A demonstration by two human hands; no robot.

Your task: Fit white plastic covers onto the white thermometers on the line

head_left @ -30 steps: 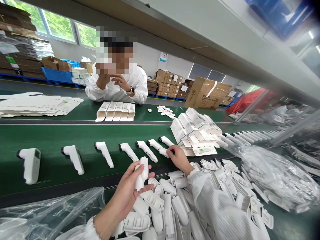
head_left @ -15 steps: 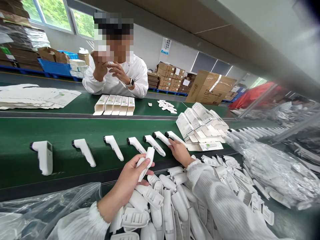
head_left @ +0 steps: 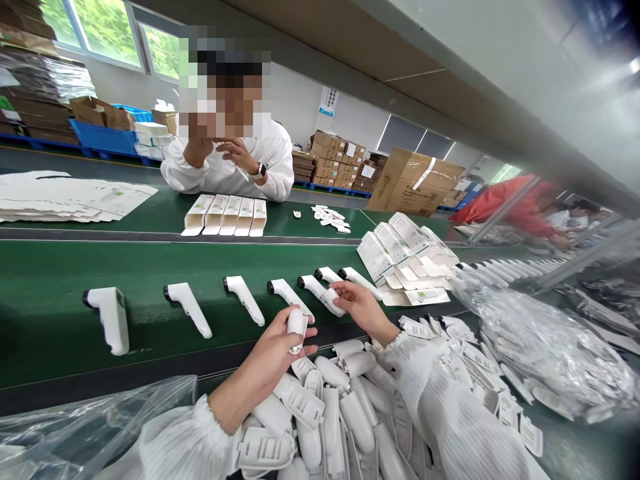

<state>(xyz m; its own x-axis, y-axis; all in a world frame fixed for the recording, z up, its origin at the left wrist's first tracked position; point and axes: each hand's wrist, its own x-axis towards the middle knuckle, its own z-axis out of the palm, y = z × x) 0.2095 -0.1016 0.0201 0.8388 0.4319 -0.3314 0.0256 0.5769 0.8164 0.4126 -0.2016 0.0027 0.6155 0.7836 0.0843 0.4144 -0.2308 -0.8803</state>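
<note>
My left hand (head_left: 273,350) is closed round a white plastic battery cover (head_left: 297,325), which it holds above the near edge of the green belt. My right hand (head_left: 361,305) reaches onto the belt, with thumb and fingers pinching the handle end of a white infrared thermometer (head_left: 316,291) with a black tip. Beside it lie other thermometers (head_left: 244,300), spaced in a row with handles slanting toward me. A heap of loose white covers (head_left: 357,417) sits below my hands, some ribbed side up, others smooth side up.
Flattened printed cartons (head_left: 400,250) lie on the belt right of my hand, near a clear plastic bag (head_left: 545,340). Across the belt a co-worker (head_left: 270,150) in white sits behind open small boxes (head_left: 225,215). A shelf (head_left: 360,50) hangs overhead.
The thermometers have shifted right along the belt. My right hand has moved slightly right and now pinches a thermometer's handle end. The cover in my left hand has tilted.
</note>
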